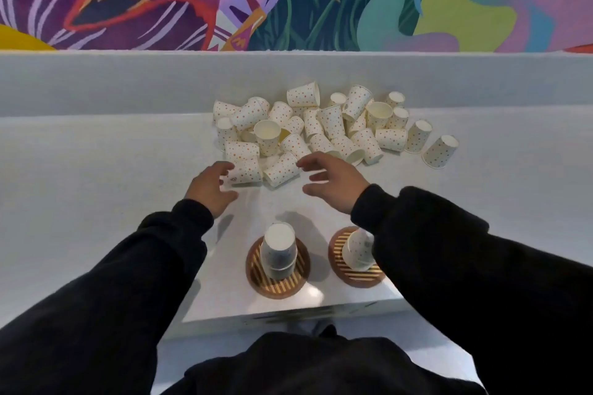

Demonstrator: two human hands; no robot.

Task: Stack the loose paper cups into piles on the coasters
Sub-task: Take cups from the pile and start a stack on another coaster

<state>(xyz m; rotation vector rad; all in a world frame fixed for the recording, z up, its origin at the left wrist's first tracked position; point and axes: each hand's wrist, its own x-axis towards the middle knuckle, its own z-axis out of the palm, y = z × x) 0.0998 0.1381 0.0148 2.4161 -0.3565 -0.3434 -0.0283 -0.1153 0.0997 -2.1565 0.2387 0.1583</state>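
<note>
Several white paper cups with orange dots lie in a loose heap at the middle of the white table. My left hand hovers with spread fingers at a lying cup on the heap's near edge. Just right of another lying cup, my right hand is spread open and holds nothing. Nearer to me stand two round striped coasters. The left coaster carries an upside-down pile of cups. On the right coaster an upside-down cup is partly hidden by my right sleeve.
A white raised ledge runs behind the heap, below a colourful mural wall. The table's near edge lies just past the coasters. Two cups stand upside down apart at the heap's right end.
</note>
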